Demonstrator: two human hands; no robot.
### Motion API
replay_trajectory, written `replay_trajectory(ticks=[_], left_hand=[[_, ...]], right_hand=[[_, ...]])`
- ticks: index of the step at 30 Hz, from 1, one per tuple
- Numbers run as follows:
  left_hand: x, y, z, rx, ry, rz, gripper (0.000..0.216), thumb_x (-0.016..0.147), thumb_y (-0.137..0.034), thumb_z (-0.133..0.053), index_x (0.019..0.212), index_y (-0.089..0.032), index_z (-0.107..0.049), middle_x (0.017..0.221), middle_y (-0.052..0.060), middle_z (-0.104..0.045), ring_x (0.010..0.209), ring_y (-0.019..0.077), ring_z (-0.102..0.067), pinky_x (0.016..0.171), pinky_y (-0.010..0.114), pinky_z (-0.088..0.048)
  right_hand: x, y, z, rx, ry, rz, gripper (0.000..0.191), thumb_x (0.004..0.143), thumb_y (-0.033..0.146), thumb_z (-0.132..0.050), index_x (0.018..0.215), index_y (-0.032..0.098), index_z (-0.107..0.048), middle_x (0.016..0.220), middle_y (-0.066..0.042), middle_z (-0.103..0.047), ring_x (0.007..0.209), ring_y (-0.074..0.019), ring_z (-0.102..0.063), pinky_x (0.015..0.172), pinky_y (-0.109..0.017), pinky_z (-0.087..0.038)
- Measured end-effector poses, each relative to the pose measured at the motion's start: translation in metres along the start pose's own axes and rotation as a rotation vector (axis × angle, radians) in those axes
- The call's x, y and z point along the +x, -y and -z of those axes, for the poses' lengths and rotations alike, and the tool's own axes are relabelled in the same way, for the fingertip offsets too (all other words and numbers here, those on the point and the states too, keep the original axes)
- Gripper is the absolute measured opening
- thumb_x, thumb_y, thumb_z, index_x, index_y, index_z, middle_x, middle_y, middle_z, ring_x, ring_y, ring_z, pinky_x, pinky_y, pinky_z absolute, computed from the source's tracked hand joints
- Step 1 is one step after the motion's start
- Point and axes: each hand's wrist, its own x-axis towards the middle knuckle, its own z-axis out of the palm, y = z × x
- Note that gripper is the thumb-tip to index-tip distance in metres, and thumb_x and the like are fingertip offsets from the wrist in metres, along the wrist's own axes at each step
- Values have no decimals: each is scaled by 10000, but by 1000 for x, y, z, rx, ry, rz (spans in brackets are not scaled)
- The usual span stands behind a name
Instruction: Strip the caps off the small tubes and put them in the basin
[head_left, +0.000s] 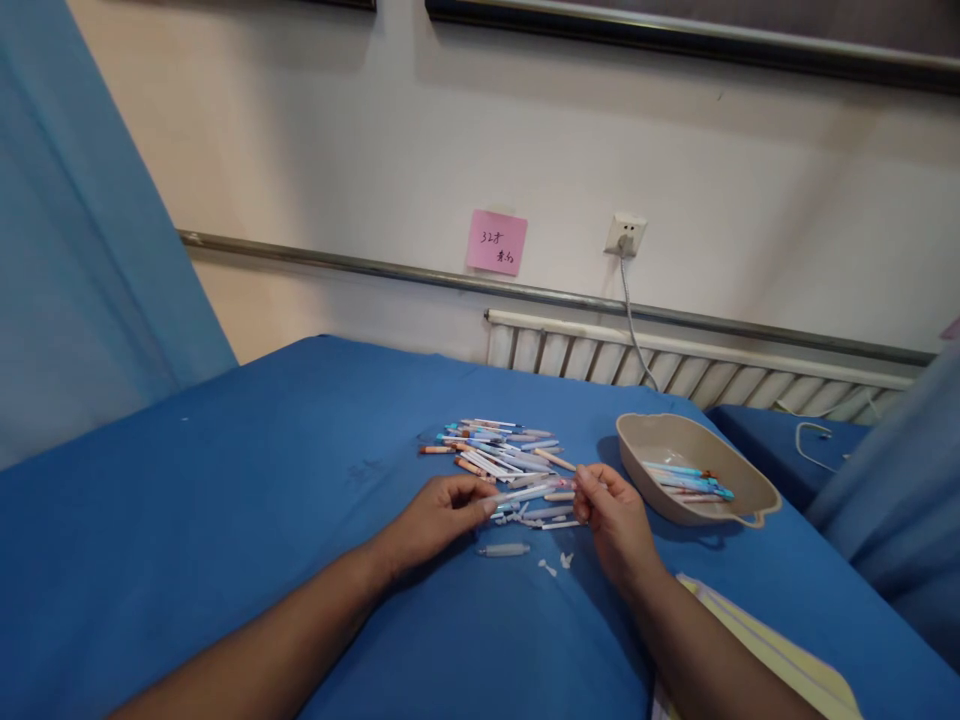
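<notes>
My left hand point(442, 515) pinches the left end of a translucent pen barrel point(529, 493) held level above the blue cloth. My right hand point(613, 515) is closed at the barrel's other end, where a small pinkish bit shows by the fingertips. What exactly these fingers grip is too small to make out. Behind and beneath both hands lies a loose pile of pen parts point(499, 452), with white sticks, pale barrels and orange-brown or blue ends. One clear barrel point(504, 550) rests in front of the pile. Small white pieces point(548, 568) lie to its right.
A beige basin point(637, 440) with several blue and brown-ended pens point(690, 480) stands to the right. Yellow striped cloth or paper point(780, 650) lies under my right forearm. Behind the blue-covered surface point(225, 520) are a radiator point(555, 355) and a plugged-in cable point(634, 320).
</notes>
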Motion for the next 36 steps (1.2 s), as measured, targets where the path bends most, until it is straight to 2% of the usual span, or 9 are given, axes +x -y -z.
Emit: replay_trajectory(ticks=[4,17,25,30,36], left_hand=[[0,1,0,-40,-18,4,359,722,-454,-661,858,-121,-664,600,-30,-521,542,90,-413,516,203,-314],[-1,-3,1,50,-6,8,357,722,-475,-643,844,-142,-681,610,-37,-530,532,87,-403,511,203,-296],[-1,-3,-1,74,10,4,313,736,-428,-635,845,-137,-675,691,-11,-582,617,112,-460,558,207,-335],[-2,-4,1,81,15,6,325,745,-436,-618,861,-139,-676,712,-5,-595,628,117,-468,563,208,-339],[-1,-6,3,91,8,14,330,743,-445,-616,831,-132,-673,622,-24,-540,544,98,-419,510,204,-303]], right_hand=[[2,0,2,13,-36,5,293,745,426,-683,657,194,-528,507,60,-454,466,-88,-342,479,-217,-278],[1,-3,2,-64,33,-10,288,792,420,-645,659,192,-529,491,64,-452,473,-87,-329,502,-222,-260],[-1,-5,-1,-57,83,-72,290,782,444,-646,683,190,-546,480,68,-452,451,-83,-338,486,-223,-253],[-2,-4,-1,-53,103,-54,281,770,445,-657,702,191,-558,476,68,-466,456,-85,-354,497,-220,-263],[-1,-1,1,-124,87,-9,280,755,453,-663,717,192,-570,469,67,-460,459,-93,-361,501,-223,-264]])
